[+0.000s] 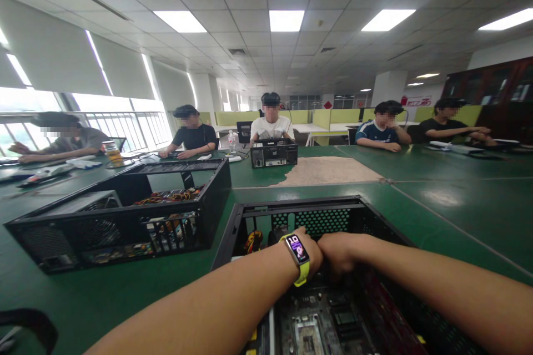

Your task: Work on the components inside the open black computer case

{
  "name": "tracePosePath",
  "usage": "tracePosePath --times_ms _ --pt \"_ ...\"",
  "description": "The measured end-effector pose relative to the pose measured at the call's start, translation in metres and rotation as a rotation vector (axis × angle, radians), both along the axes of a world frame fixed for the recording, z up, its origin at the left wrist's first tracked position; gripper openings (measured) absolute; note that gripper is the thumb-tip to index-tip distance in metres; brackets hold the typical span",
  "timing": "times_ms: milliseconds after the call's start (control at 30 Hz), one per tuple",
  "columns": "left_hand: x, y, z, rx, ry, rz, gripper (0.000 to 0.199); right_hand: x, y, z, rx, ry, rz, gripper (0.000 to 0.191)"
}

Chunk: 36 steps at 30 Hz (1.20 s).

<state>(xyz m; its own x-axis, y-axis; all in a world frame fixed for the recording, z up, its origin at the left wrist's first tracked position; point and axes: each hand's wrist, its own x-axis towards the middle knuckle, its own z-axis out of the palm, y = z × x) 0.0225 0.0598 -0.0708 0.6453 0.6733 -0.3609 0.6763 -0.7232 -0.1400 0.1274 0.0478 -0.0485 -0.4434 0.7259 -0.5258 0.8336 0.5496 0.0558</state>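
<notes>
An open black computer case [358, 203] lies in front of me on the green table, with a motherboard [308, 321] inside. Both hands reach into it near its far perforated wall. My left hand [310, 247], with a yellow-banded smart watch [297, 249] at the wrist, bends down into the case; its fingertips are mostly hidden. Close beside it on the right, my right hand [339, 252] points downward with curled fingers. What either hand touches down there cannot be made out. Coloured cables [254, 241] show left of the watch.
A second open computer case [137, 238] stands at the left. Across the green table [449, 205], a person [271, 125] sits behind a smaller case [273, 155]; other people sit left and right. A bottle [232, 141] and a jar [112, 153] stand farther back.
</notes>
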Motion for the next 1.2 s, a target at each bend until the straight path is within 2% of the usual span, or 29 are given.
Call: tracePosePath --times_ms 67,167,300,600,733,867,1000,1200 --pt "0.002 -0.010 0.014 -0.020 0.120 -0.019 0.020 0.001 0.000 0.003 -0.017 0.003 0.002 0.053" --pt "0.004 -0.022 0.030 -0.024 0.145 -0.041 0.029 0.000 0.000 0.006 -0.029 0.019 -0.001 0.054" --pt "0.002 -0.025 0.037 -0.015 0.158 -0.038 0.040 -0.002 0.004 0.003 -0.051 -0.009 -0.016 0.045" --pt "0.006 -0.027 0.035 -0.037 0.193 0.006 0.043 -0.001 0.005 -0.001 -0.029 -0.003 -0.089 0.047" --pt "0.008 -0.030 0.036 -0.056 0.233 0.015 0.048 -0.002 0.001 0.003 -0.033 -0.010 -0.071 0.051" --pt "0.009 -0.029 0.035 -0.058 0.290 -0.029 0.050 -0.003 -0.001 0.005 -0.025 -0.052 -0.041 0.055" --pt "0.008 -0.024 0.026 -0.055 0.284 -0.041 0.047 -0.004 -0.003 0.005 -0.013 -0.094 -0.006 0.057" --pt "0.007 -0.012 0.004 -0.050 0.142 0.014 0.045 -0.007 -0.005 0.006 -0.006 -0.109 0.016 0.054"
